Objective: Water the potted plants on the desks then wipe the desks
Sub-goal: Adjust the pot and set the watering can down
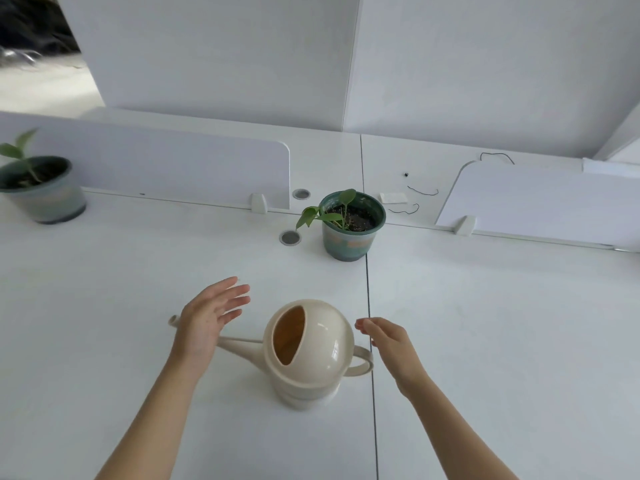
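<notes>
Both hands open, left hand (207, 317) and right hand (388, 344) beside the watering can (308, 355); rigid smooth plastic, probably sloshy, so grab the loop handle (362, 363).

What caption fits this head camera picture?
Bare left hand and right hand flank a cream watering can, potted plant beyond.

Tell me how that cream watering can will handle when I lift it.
The watering can looks like glossy hard plastic: probably stiff, slightly slippery. Its long spout juts out opposite the handle, so it may dip spout-first when lifted. Water could slosh from the wide side opening; the level isn't visible.
</notes>
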A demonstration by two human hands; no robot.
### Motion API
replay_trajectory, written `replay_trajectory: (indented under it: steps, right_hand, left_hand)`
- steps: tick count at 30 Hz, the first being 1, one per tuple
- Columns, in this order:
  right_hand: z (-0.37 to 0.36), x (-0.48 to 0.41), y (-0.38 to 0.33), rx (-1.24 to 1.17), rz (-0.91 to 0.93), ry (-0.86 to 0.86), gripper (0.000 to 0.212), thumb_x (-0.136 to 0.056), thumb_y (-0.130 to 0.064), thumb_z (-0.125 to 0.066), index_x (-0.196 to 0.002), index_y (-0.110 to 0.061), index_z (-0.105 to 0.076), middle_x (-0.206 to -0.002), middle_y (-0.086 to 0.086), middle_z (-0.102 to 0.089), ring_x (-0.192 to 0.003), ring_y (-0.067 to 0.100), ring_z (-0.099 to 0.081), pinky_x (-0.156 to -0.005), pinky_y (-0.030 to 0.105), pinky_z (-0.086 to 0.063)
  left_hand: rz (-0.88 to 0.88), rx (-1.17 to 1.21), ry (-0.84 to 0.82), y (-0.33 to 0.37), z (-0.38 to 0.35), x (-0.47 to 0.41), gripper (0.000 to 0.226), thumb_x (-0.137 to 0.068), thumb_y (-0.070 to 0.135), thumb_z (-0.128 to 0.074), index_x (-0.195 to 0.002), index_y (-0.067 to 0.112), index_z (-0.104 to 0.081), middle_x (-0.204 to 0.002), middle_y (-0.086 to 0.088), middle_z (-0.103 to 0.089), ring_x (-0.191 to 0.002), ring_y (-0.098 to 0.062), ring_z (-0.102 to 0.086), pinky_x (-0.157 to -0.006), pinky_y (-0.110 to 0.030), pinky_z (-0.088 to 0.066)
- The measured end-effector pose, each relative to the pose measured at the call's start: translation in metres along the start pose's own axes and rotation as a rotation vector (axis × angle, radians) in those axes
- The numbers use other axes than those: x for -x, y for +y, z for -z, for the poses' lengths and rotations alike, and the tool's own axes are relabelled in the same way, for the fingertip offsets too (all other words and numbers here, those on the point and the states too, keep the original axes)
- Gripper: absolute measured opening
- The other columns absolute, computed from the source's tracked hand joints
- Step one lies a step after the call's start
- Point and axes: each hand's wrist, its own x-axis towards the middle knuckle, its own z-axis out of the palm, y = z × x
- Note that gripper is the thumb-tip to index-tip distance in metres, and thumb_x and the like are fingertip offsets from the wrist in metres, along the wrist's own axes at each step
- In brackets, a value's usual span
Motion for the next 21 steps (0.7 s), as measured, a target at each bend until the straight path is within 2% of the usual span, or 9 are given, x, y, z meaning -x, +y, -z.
replay_trajectory:
  steps: [3, 5, 8, 10, 12, 14, 16, 19, 21]
  right_hand:
    - [-0.009, 0.011, 0.009, 0.002, -0.008, -0.032, 0.026, -0.093, -0.019, -0.046, -0.094, -0.004, -0.067, -0.093, 0.003, -0.067, -0.088, 0.009, -0.061, -0.074, 0.017, -0.042]
    - [-0.016, 0.018, 0.015, 0.003, 0.007, -0.054, 0.026, -0.094, -0.021, -0.043, -0.091, -0.011, -0.067, -0.092, -0.004, -0.068, -0.093, 0.008, -0.062, -0.075, 0.013, -0.042]
    - [-0.021, 0.023, 0.021, 0.017, 0.04, -0.048, 0.028, -0.096, -0.024, -0.039, -0.091, -0.018, -0.066, -0.097, -0.007, -0.067, -0.096, 0.001, -0.059, -0.073, 0.01, -0.042]
    - [-0.022, 0.024, 0.026, 0.041, 0.044, -0.032, 0.028, -0.097, -0.027, -0.038, -0.092, -0.018, -0.064, -0.097, -0.008, -0.066, -0.098, 0.002, -0.057, -0.075, 0.012, -0.041]
    - [-0.023, 0.024, 0.032, 0.076, 0.032, -0.008, 0.027, -0.097, -0.029, -0.038, -0.089, -0.018, -0.061, -0.093, -0.005, -0.064, -0.094, 0.007, -0.057, -0.076, 0.015, -0.04]
    - [-0.022, 0.023, 0.04, 0.097, 0.017, 0.015, 0.025, -0.096, -0.03, -0.039, -0.085, -0.019, -0.058, -0.092, -0.002, -0.061, -0.092, 0.012, -0.056, -0.076, 0.016, -0.04]
    - [-0.022, 0.024, 0.047, 0.092, 0.017, 0.028, 0.024, -0.097, -0.029, -0.037, -0.083, -0.023, -0.055, -0.092, -0.002, -0.059, -0.09, 0.011, -0.054, -0.074, 0.017, -0.039]
    - [-0.023, 0.025, 0.048, 0.077, 0.014, 0.036, 0.024, -0.097, -0.029, -0.036, -0.082, -0.025, -0.055, -0.092, -0.002, -0.058, -0.087, 0.008, -0.053, -0.073, 0.018, -0.038]
    - [-0.023, 0.026, 0.047, 0.043, -0.013, 0.032, 0.024, -0.097, -0.028, -0.037, -0.081, -0.023, -0.055, -0.089, -0.004, -0.057, -0.085, 0.007, -0.054, -0.075, 0.019, -0.039]
  left_hand:
    - [-0.053, 0.128, 0.076, -0.014, 0.022, 0.028, 0.031, -0.093, 0.005, -0.033, -0.097, 0.012, -0.063, -0.081, 0.002, -0.075, -0.076, -0.011, -0.07, -0.068, -0.02, -0.054]
    - [-0.047, 0.172, 0.147, -0.025, 0.03, 0.04, 0.032, -0.092, 0.004, -0.031, -0.093, 0.01, -0.062, -0.076, 0.003, -0.074, -0.07, -0.009, -0.069, -0.064, -0.016, -0.052]
    - [0.004, 0.149, 0.307, -0.043, 0.035, 0.047, 0.029, -0.089, 0.001, -0.035, -0.084, 0.012, -0.061, -0.065, 0.007, -0.072, -0.061, -0.006, -0.067, -0.065, -0.021, -0.048]
    - [0.049, 0.142, 0.431, -0.052, 0.036, 0.044, 0.028, -0.089, 0.003, -0.037, -0.079, 0.014, -0.06, -0.062, 0.006, -0.07, -0.064, -0.011, -0.065, -0.067, -0.024, -0.043]
    - [0.088, 0.175, 0.513, -0.055, 0.035, 0.04, 0.023, -0.09, 0.006, -0.039, -0.083, 0.014, -0.06, -0.074, 0.0, -0.066, -0.076, -0.019, -0.059, -0.067, -0.025, -0.041]
    - [0.117, 0.211, 0.508, -0.056, 0.033, 0.035, 0.022, -0.092, 0.008, -0.039, -0.105, 0.01, -0.057, -0.093, -0.007, -0.059, -0.089, -0.024, -0.054, -0.071, -0.027, -0.042]
    - [0.14, 0.23, 0.421, -0.053, 0.029, 0.03, 0.034, -0.094, 0.008, -0.038, -0.126, 0.013, -0.047, -0.106, -0.007, -0.054, -0.099, -0.023, -0.051, -0.08, -0.031, -0.041]
    - [0.151, 0.28, 0.245, -0.045, 0.021, 0.023, 0.029, -0.094, 0.008, -0.036, -0.117, 0.022, -0.047, -0.099, -0.003, -0.057, -0.093, -0.019, -0.053, -0.083, -0.033, -0.04]
    - [0.158, 0.311, 0.198, -0.045, 0.019, 0.021, 0.028, -0.095, 0.009, -0.035, -0.119, 0.021, -0.043, -0.099, -0.006, -0.058, -0.09, -0.021, -0.056, -0.085, -0.036, -0.041]
